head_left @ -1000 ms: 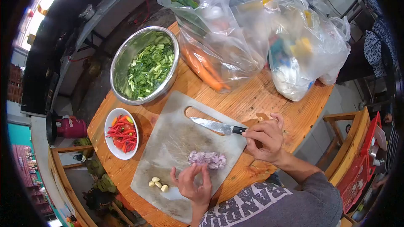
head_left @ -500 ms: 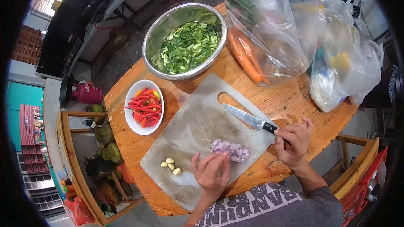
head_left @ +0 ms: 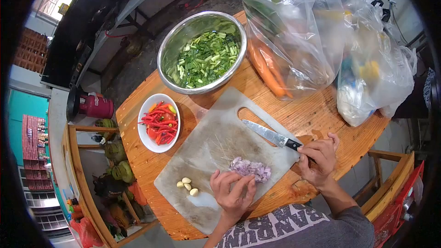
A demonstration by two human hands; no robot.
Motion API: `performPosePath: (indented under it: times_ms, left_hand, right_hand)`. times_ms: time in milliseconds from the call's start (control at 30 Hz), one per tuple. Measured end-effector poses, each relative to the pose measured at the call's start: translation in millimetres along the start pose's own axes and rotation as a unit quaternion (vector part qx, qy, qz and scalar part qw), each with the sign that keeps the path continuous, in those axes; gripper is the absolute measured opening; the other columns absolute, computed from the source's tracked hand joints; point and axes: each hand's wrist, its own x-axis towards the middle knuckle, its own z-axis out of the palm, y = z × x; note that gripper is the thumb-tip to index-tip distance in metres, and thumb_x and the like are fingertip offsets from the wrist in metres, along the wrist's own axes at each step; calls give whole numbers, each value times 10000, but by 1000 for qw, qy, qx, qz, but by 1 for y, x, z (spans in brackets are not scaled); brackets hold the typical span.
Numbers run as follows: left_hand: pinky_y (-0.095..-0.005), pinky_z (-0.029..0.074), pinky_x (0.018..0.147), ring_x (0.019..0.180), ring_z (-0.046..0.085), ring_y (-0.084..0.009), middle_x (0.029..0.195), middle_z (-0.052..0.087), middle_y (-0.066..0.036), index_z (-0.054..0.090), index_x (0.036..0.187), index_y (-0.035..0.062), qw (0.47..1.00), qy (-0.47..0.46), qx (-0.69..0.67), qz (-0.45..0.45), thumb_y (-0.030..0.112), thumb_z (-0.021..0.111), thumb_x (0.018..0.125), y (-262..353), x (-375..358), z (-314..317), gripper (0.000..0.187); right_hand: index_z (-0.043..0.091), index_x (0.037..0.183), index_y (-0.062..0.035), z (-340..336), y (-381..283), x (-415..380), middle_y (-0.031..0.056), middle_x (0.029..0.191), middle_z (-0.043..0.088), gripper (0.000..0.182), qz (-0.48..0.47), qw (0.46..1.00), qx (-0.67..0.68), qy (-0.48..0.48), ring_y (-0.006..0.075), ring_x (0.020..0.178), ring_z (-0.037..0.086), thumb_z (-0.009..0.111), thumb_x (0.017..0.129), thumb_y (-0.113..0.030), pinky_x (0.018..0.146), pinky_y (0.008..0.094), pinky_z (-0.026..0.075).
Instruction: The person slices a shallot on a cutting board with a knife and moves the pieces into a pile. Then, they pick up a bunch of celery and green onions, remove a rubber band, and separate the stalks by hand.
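A knife [head_left: 269, 135] lies with its blade over the cutting board [head_left: 206, 124], pointing toward the board's handle slot. My right hand [head_left: 320, 160] pinches the end of its black handle between thumb and fingers. Beside a heap of chopped shallots [head_left: 251, 169], my left hand [head_left: 233, 194] hovers low over the board's near edge. Its fingers are bent, with thumb and forefinger together; whatever they may hold is hidden. Several peeled garlic cloves [head_left: 187, 185] sit on the board to the left of that hand.
A white bowl of red chillies and tomatoes [head_left: 159, 123] stands left of the board. Behind it is a steel bowl [head_left: 202, 91] of cut greens. Plastic bags [head_left: 317, 71], one with carrots [head_left: 266, 70], occupy the table's far right. A pink gas cylinder [head_left: 97, 105] stands beyond the table.
The view has shifted slightly, so the table items appear a little lower. My right hand stays at the knife handle, and my left hand stays beside the shallots with much the same finger pose.
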Motion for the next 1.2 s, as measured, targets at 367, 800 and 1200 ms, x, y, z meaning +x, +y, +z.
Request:
performPosePath:
  times_ms: [367,800,1200]
  left_hand:
    - [-482,427,1023,986,619,-233,894,679,-24,772,1022,117,999,-2,2,-39,18,759,751,-5,-2,5,289]
    - [-526,426,1036,922,627,-295,888,658,-76,730,970,93,999,37,28,-3,-21,717,795,0,4,8,209]
    - [-547,399,1069,1017,594,-321,956,633,-91,715,1007,82,996,71,58,9,66,739,791,-3,-1,9,218]
  right_hand:
    - [754,883,-156,1,-1,2,-32,854,701,178,1,1000,17,24,174,812,605,729,721,-85,1038,469,317]
    - [758,903,-165,1,2,-1,-42,865,692,187,-1,998,32,49,169,820,590,746,728,-100,1038,469,320]
    - [748,886,-168,-2,2,2,-43,861,688,171,3,996,52,68,159,829,595,756,730,-98,1035,454,318]
